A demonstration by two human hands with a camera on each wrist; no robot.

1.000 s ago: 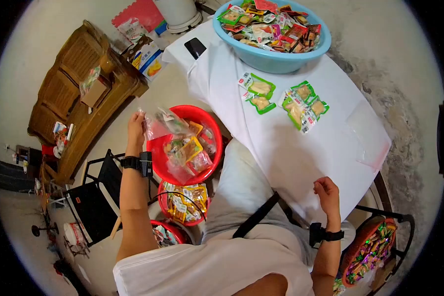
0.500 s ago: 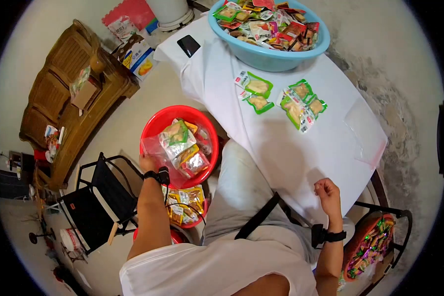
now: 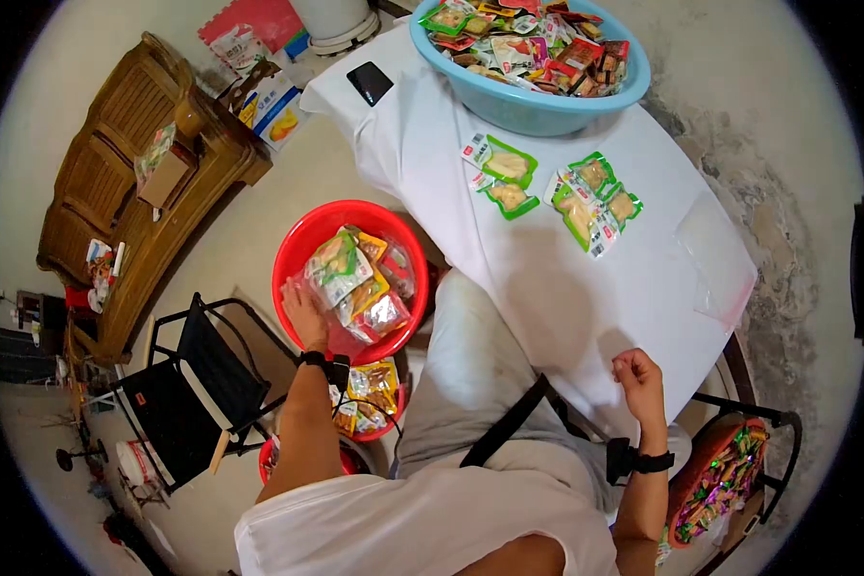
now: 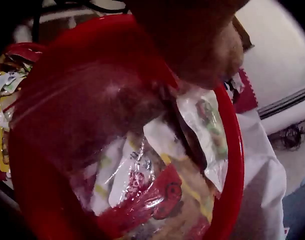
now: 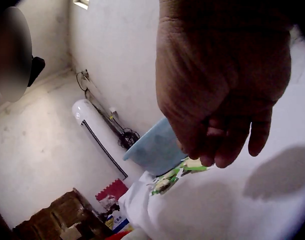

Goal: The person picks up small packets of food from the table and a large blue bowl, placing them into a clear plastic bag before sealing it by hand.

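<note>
My left hand (image 3: pixel 303 315) is inside the left rim of a red basin (image 3: pixel 285 257), its fingers extended beside clear plastic bags of snack packets. On top of the pile lies a green-edged packet (image 3: pixel 334 259) with a white end. In the left wrist view, the hand (image 4: pixel 212 60) shows dark at the top, over clear film and a red-and-white packet (image 4: pixel 165 192). My right hand (image 3: pixel 640 384) hovers over the near edge of the white-covered table (image 3: pixel 586 317), fingers loosely curled and holding nothing. In the right wrist view, that hand (image 5: pixel 225 95) hangs with its fingertips downward.
A light blue tub (image 3: pixel 518 113) full of mixed packets stands at the table's far end. Several green packets (image 3: pixel 586 206), a flat clear bag (image 3: pixel 715 264) and a phone (image 3: pixel 370 84) lie on the cloth. A folding chair (image 3: pixel 202 374) stands left, an orange-red basket (image 3: pixel 720 485) right.
My left hand, earlier holding up a clear bag at the basin's left, has come down and let go. The bag with the green-edged packet now lies in the basin. The right hand stays put.
</note>
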